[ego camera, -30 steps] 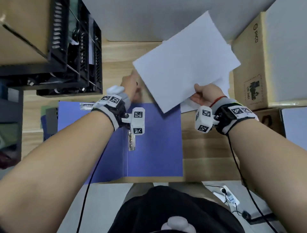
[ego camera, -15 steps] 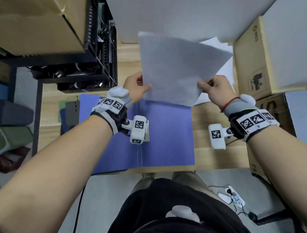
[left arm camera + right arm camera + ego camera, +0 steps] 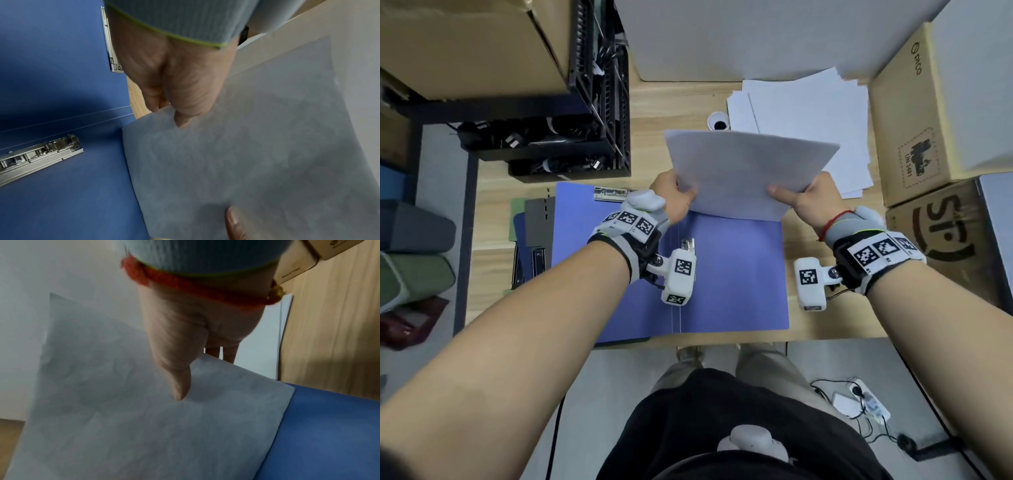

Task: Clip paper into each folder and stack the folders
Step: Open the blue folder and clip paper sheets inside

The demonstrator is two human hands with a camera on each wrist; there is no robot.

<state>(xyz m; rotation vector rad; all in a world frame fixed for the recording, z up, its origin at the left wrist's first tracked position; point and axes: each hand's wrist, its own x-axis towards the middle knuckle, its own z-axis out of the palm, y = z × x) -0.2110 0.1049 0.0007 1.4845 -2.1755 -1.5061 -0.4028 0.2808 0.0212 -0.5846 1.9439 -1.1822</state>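
Observation:
An open blue folder (image 3: pixel 732 274) lies flat on the wooden desk, a metal clip (image 3: pixel 39 155) on its inside near the spine and another (image 3: pixel 610 193) at its far left edge. Both hands hold a sheet of white paper (image 3: pixel 746 171) tilted above the folder's far edge. My left hand (image 3: pixel 674 197) pinches its left side, thumb on top (image 3: pixel 180 113). My right hand (image 3: pixel 804 197) pinches the right side, thumb on top (image 3: pixel 180 386). The paper's near edge hangs just over the blue folder (image 3: pixel 329 426).
A loose pile of white sheets (image 3: pixel 811 116) lies at the back right. Cardboard boxes (image 3: pixel 928 137) stand along the right edge. A black wire rack (image 3: pixel 571 113) stands at the back left. More folders (image 3: pixel 530 233) stick out left of the blue one.
The paper came down from high at the back right, held by the right hand alone, to low over the folder. The left hand took its left side.

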